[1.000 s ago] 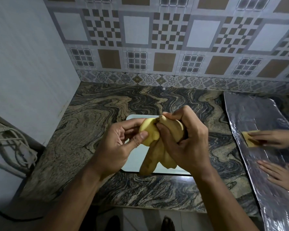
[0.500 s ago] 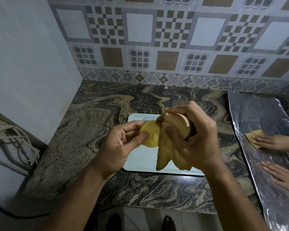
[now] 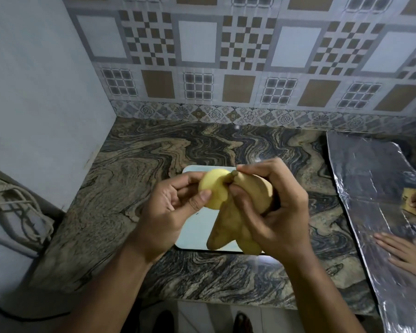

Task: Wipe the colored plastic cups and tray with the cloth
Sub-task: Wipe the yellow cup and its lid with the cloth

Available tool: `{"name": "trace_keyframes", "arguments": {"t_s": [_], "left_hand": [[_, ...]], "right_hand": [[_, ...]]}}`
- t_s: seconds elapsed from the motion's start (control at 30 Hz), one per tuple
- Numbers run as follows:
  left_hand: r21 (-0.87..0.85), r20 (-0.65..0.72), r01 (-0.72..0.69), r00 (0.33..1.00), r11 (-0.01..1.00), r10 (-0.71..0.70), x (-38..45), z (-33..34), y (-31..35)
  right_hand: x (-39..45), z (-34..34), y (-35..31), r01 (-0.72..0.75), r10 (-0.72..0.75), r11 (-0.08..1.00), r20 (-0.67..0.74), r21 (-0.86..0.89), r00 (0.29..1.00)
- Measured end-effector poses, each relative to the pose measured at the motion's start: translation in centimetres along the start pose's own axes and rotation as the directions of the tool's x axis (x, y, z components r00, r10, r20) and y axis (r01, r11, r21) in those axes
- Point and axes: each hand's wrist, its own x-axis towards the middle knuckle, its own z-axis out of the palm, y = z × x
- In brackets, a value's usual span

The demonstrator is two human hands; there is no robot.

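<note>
A yellow plastic cup is held in the air above the counter, its base toward me, gripped by my left hand. My right hand presses a yellow-brown cloth against the cup's right side; the cloth's ends hang down below my fingers. Beneath both hands a pale blue tray lies flat on the marbled counter, mostly hidden by them. I see no other cups.
A sheet of foil covers the counter at the right, where another person's hands rest, one on a small yellow cloth. A wall stands at the left with cables below it. The tiled backsplash runs behind.
The cup has turned a little in my left hand and the cloth has shifted over it. The other person's hand with its cloth slid right along the foil.
</note>
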Motion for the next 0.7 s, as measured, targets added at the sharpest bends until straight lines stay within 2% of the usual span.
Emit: {"name": "trace_keyframes", "arguments": {"t_s": [0.1,0.17,0.23,0.33,0.5,0.6,0.7], "left_hand": [[0.179,0.070,-0.046,0.997,0.983,0.034,-0.1,0.0,0.6],[0.258,0.078,-0.086,0.995,0.962,0.068,0.1,-0.2,0.9],[0.275,0.027,-0.094,0.996,0.957,0.089,0.2,-0.2,0.9],[0.196,-0.104,-0.065,0.991,0.978,0.087,0.3,0.3,0.6],[0.091,-0.107,-0.061,0.992,0.994,0.071,-0.1,1.5,0.6],[-0.052,-0.191,-0.054,0.981,0.997,0.043,0.1,1.5,0.6],[-0.179,-0.246,-0.040,0.969,0.983,-0.005,0.4,1.6,0.6]], "right_hand": [[1.8,-0.1,0.8,0.030,-0.028,0.998,0.031,-0.054,0.999],[2.6,-0.6,1.2,-0.027,0.027,1.000,0.011,0.013,1.000],[2.8,-1.0,1.3,-0.081,0.084,0.993,-0.025,0.085,0.996],[2.4,-1.1,1.0,-0.121,0.125,0.987,-0.036,0.102,0.991],[1.5,0.1,0.7,-0.127,0.123,0.987,0.043,0.096,0.991],[0.8,0.4,0.8,-0.122,0.118,0.990,0.055,0.070,0.991],[0.1,0.6,0.7,-0.233,0.232,0.956,0.026,0.177,0.972]]}}
